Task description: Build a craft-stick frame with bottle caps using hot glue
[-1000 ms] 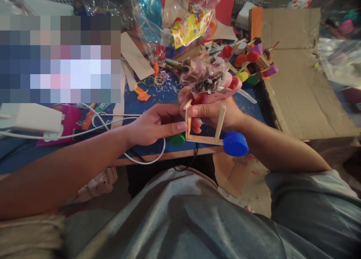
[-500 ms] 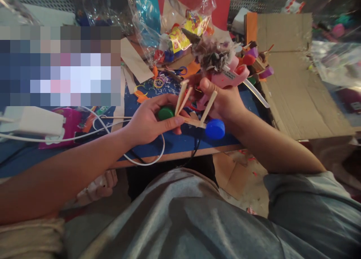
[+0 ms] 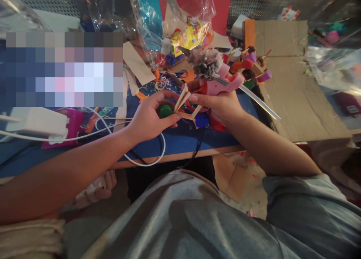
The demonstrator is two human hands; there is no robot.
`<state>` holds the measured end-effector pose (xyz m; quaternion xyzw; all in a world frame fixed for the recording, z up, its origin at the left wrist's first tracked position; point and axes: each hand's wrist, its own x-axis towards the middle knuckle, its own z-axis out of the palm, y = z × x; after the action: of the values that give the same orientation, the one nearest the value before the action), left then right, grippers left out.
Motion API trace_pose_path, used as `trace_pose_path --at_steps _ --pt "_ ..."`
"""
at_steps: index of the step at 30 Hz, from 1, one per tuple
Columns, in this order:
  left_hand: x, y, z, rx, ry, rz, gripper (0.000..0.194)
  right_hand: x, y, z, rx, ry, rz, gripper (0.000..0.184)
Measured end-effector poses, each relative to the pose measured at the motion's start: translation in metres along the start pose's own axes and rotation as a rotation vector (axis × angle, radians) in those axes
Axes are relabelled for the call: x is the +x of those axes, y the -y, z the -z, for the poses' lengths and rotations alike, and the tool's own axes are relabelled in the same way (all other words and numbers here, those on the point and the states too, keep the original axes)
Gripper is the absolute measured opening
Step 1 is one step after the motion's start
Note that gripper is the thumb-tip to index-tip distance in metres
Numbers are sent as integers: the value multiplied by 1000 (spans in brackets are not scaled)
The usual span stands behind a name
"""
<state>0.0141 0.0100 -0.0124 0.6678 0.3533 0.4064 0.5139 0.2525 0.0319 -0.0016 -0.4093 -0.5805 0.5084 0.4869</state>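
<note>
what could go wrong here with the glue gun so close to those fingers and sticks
The right hand holds the pink glue gun right beside the left hand, so hot glue may burn fingers. The stick frame, with its green cap and blue cap, looks flimsy and might twist apart. The white cable could snag.

Blue worktable, metal mesh wall, dim light.

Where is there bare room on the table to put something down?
A bare strip of blue table lies along the near edge, between the white cable and the right hand. The flat cardboard on the right is also mostly bare. Behind the glue gun, bags and bottle caps crowd everything.
</note>
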Motion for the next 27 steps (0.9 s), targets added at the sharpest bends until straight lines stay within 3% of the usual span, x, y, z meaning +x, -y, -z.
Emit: trace_pose_path --at_steps 14,22,27 --pt "1 -1 0 73 -33 -12 40 -2 -4 7 -48 37 8 61" --pt "2 -8 0 -74 -32 178 60 0 -10 6 41 23 114 62" --pt "3 -8 -1 -126 -35 213 66 1 -6 7 58 84 135 62"
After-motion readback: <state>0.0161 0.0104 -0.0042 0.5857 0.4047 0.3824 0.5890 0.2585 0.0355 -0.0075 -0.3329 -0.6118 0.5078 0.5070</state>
